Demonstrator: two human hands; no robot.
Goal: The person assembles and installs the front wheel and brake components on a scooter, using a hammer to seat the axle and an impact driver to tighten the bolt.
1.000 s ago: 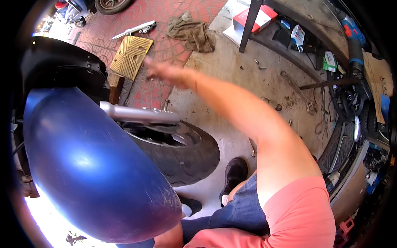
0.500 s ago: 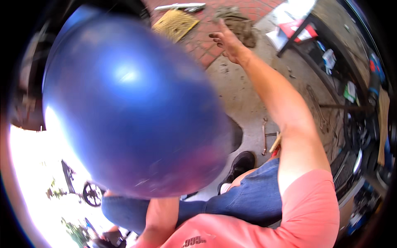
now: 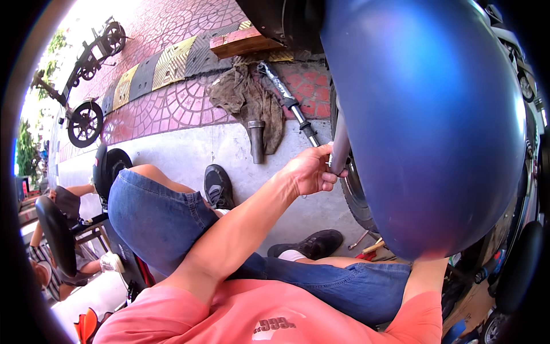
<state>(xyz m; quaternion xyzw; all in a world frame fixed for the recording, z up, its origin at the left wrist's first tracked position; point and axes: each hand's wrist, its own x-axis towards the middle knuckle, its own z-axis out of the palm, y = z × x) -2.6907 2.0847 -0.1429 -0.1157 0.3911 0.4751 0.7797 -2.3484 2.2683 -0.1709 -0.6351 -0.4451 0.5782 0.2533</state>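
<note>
A large glossy blue rounded shell (image 3: 424,114) fills the right side of the view, above a black tyre (image 3: 356,198). My left hand (image 3: 315,171) has its fingers closed round the lower part of a grey tube (image 3: 341,143) beside that tyre. My right forearm (image 3: 425,278) goes up behind the shell, which hides my right hand. Just beyond my left hand, a fork leg (image 3: 292,106) with a silver and black body lies slantwise on the ground. A brown rag (image 3: 243,94) is spread to its left, with a short dark metal tube (image 3: 256,143) at the rag's near edge.
A black and yellow ramp strip (image 3: 172,60) runs across the red paving, and a wooden block (image 3: 246,43) rests near it. A small bike (image 3: 85,123) stands at far left. Another person's leg (image 3: 91,266) shows at the left edge. Tools (image 3: 372,247) lie near my shoe (image 3: 312,243).
The view has swung left, so the blue shell now sits at the right. My left hand has come into sight on the grey tube. My right hand, earlier stretched out with fingers apart, is now hidden.
</note>
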